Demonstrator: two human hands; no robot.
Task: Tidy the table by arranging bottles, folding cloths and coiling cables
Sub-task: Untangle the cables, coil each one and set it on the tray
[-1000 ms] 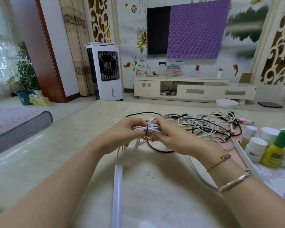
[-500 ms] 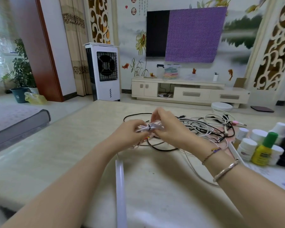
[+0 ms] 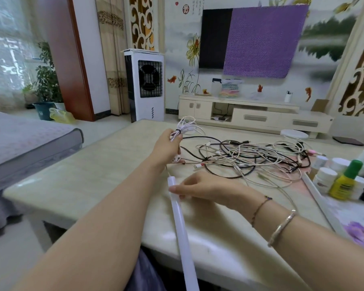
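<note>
Your left hand [image 3: 166, 147] grips a coiled white cable [image 3: 184, 128] (bound by a dark tie), raised above the table [image 3: 97, 164] beside the tangled cables [image 3: 250, 158]. Your right hand [image 3: 200, 186] touches a white tube [image 3: 182, 225]; its fingertips are hard to make out.

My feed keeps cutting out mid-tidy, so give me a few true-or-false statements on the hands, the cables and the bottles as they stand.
1. The left hand holds a tied white cable bundle above the table. True.
2. The right hand is lifting the green-capped bottle. False: it rests at the white tube; the bottle stands untouched at the right.
3. A tangle of loose cables lies on the table. True.
4. All cables are coiled. False: only the bundle is tied.
</note>
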